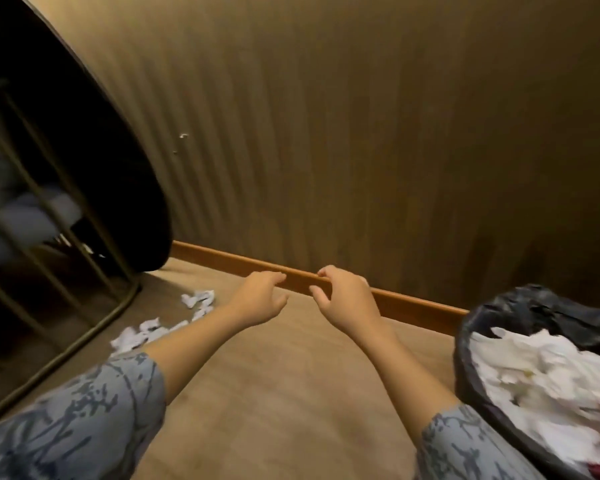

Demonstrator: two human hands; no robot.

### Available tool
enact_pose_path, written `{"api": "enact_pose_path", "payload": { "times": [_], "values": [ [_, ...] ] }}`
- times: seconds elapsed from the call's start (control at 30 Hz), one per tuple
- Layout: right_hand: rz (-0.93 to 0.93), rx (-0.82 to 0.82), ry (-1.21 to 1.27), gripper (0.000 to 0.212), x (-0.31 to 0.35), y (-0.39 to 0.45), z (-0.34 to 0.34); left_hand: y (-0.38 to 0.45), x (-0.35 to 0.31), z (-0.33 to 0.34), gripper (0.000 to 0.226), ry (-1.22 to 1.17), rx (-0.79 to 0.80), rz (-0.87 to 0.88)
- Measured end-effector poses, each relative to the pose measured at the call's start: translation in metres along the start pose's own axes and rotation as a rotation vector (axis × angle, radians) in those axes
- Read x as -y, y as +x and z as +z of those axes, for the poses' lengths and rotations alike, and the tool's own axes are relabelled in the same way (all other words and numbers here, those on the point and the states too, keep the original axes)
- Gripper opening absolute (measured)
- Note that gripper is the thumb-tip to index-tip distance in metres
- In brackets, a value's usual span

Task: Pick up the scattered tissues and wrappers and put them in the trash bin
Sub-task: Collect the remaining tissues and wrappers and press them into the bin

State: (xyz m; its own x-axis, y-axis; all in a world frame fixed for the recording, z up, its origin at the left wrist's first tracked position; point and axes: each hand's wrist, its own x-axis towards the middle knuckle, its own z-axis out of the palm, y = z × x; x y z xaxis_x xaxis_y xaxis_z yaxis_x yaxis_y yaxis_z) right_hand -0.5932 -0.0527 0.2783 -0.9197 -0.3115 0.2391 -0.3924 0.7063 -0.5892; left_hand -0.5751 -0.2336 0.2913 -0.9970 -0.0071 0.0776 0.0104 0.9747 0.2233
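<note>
Both hands, left hand [262, 297] and right hand [343, 299], hover empty with fingers apart above the floor [291, 375]. Tissues [160, 323] lie along the floor's left edge beside a rack [49, 271]; one bin [534, 375] stands at the right edge.

You have no writing, label, brand, number or sign to read anywhere in this view. Beside the trash bin [471, 344], neither its black liner nor the white tissues [548, 372] heaped inside it carry any print you can make out, and the red scrap at the bin's near edge is too small to tell. The tissues on the floor [160, 327], well to the left of the bin, are plain white. The pattern on your sleeves is only blotches, not letters.
</note>
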Motion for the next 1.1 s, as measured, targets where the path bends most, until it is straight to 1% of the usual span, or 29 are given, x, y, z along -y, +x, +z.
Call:
{"api": "enact_pose_path", "payload": {
  "times": [0.1,0.17,0.23,0.27,0.33,0.47,0.57,0.63,0.73,0.83,0.9,0.97,1.03,1.1],
  "values": [
    [-0.104,0.103,-0.069,0.044,0.036,0.008,0.035,-0.036,0.064,-0.004,0.057,0.012,0.009,-0.108],
    [-0.233,0.174,-0.202,0.044,0.048,0.012,0.056,-0.056,0.095,-0.005,0.057,0.024,-0.004,-0.113],
    [-0.377,0.273,-0.373,0.043,0.066,0.015,0.084,-0.076,0.136,-0.002,0.056,0.029,-0.022,-0.106],
    [-0.421,0.315,-0.432,0.044,0.077,0.018,0.100,-0.086,0.158,0.002,0.057,0.031,-0.020,-0.110],
    [-0.480,0.363,-0.495,0.044,0.100,0.025,0.132,-0.102,0.202,0.009,0.060,0.036,0.004,-0.159],
    [-0.515,0.437,-0.484,0.043,0.146,0.031,0.205,-0.128,0.276,0.022,0.060,-0.015,0.022,-0.268],
    [-0.479,0.535,-0.435,0.046,0.176,0.025,0.262,-0.153,0.329,0.036,0.061,-0.140,0.020,-0.339],
    [-0.426,0.617,-0.374,0.052,0.193,0.018,0.301,-0.174,0.365,0.050,0.069,-0.213,0.032,-0.362],
    [-0.328,0.753,-0.266,0.075,0.211,0.004,0.361,-0.208,0.417,0.073,0.073,-0.247,0.109,-0.361],
    [-0.225,0.879,-0.198,0.098,0.220,-0.015,0.417,-0.240,0.455,0.090,0.083,-0.261,0.192,-0.430],
    [-0.205,0.900,-0.240,0.104,0.223,-0.023,0.450,-0.262,0.474,0.102,0.099,-0.258,0.261,-0.463],
    [-0.163,0.871,-0.288,0.104,0.223,-0.029,0.475,-0.283,0.482,0.115,0.121,-0.183,0.310,-0.481],
    [-0.057,0.831,-0.298,0.103,0.220,-0.033,0.492,-0.306,0.486,0.129,0.135,-0.130,0.279,-0.528],
    [-0.007,0.804,-0.293,0.100,0.216,-0.038,0.506,-0.327,0.485,0.144,0.141,-0.173,0.230,-0.585]
  ]
}}
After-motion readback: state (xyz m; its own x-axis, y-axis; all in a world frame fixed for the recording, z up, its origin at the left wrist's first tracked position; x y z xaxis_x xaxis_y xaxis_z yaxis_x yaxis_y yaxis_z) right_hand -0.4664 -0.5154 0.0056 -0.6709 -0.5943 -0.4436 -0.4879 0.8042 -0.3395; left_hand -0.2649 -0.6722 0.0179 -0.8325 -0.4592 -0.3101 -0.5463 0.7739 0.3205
